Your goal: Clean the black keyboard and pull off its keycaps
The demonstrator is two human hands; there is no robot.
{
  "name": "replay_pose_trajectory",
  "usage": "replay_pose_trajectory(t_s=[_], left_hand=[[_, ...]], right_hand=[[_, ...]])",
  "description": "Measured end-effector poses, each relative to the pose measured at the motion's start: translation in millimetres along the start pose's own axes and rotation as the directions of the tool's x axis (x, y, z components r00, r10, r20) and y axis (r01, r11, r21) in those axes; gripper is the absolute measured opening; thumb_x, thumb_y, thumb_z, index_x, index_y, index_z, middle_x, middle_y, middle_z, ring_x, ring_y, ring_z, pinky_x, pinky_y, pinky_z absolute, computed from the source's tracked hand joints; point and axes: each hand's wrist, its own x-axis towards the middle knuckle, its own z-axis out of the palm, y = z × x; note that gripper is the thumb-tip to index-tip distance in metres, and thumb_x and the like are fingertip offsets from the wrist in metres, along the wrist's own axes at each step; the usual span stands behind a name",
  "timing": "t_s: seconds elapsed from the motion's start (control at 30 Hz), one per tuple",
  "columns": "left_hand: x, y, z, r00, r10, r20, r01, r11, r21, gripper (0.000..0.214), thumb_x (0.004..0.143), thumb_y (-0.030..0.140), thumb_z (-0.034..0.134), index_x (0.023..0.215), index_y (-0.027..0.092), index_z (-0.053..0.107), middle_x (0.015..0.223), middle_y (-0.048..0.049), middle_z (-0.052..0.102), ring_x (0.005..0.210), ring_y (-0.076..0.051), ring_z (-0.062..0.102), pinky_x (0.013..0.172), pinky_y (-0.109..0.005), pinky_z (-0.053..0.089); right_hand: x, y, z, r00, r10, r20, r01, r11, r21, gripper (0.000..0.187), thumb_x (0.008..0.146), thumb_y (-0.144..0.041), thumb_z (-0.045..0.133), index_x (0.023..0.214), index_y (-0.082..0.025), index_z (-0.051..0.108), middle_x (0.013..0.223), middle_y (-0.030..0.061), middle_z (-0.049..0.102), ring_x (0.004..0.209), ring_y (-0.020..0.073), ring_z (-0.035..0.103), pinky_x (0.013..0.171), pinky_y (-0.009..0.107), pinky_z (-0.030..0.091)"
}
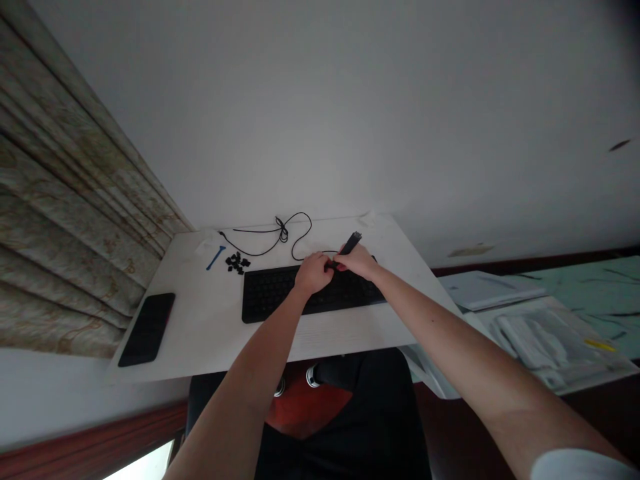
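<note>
A black keyboard [273, 293] lies on the white table, with both my hands over its back middle part. My right hand [359, 261] is closed round a dark, stick-like brush [351, 243], whose bristly-looking end points up and away. Beside it, my left hand [313, 273] is closed, with its fingertips bent down by the keyboard's back edge; what they pinch, if anything, is too small to make out. The fingertips of the two hands nearly meet. Several loose black keycaps [237, 263] form a small heap off the keyboard's back left corner.
A blue plastic tool [216, 257] lies left of the keycaps. Behind the keyboard runs a tied black cable [283, 233]. A dark phone [147, 330] rests near the left edge of the white table [210, 347]. A curtain hangs at left; packages [540, 340] sit at right.
</note>
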Motion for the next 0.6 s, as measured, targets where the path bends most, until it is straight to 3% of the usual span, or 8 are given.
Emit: replay_pose_trajectory(t_s=[0.17,0.27,0.43,0.6], left_hand=[[1.1,-2.2,0.5,1.000,0.031,-0.004,-0.031,0.999,-0.024,0.023,0.093,0.034,0.058,0.109,0.020,0.068,0.111,-0.0089,0.069,0.109,-0.025,0.062,0.097,-0.038,0.048],[1.3,-3.0,1.3,1.000,0.025,-0.011,-0.026,0.999,-0.035,0.020,0.093,0.031,0.058,0.106,0.020,0.068,0.109,-0.0084,0.069,0.107,-0.024,0.062,0.096,-0.038,0.047],[1.4,-5.1,4.0,0.999,-0.001,-0.054,-0.002,0.998,-0.063,0.017,0.091,0.025,0.059,0.103,0.017,0.067,0.102,-0.0087,0.069,0.100,-0.023,0.063,0.092,-0.036,0.047],[2.1,-5.4,5.6,0.998,-0.003,-0.067,-0.003,0.995,-0.099,0.013,0.087,0.023,0.062,0.097,0.018,0.067,0.097,-0.0074,0.069,0.096,-0.023,0.063,0.089,-0.035,0.048]], right_hand=[[-0.3,0.9,-5.9,0.999,-0.021,0.025,0.022,0.999,-0.038,0.013,0.072,-0.020,0.080,0.071,-0.014,0.068,0.067,0.0058,0.071,0.054,0.0140,0.066,0.048,0.021,0.057],[-0.2,1.6,-9.3,0.999,-0.033,0.040,0.036,0.996,-0.076,0.017,0.072,-0.025,0.082,0.073,-0.013,0.070,0.067,0.0061,0.071,0.054,0.0139,0.065,0.048,0.021,0.056],[-0.9,-1.5,-13.9,0.994,-0.029,0.101,0.027,1.000,0.013,0.026,0.072,-0.031,0.085,0.088,-0.013,0.075,0.089,0.0112,0.077,0.067,0.0167,0.070,0.057,0.025,0.061],[-2.1,1.1,-19.3,0.988,-0.012,0.154,0.012,1.000,0.001,0.020,0.079,-0.032,0.080,0.087,-0.015,0.074,0.089,0.0110,0.076,0.071,0.0182,0.070,0.063,0.028,0.061]])
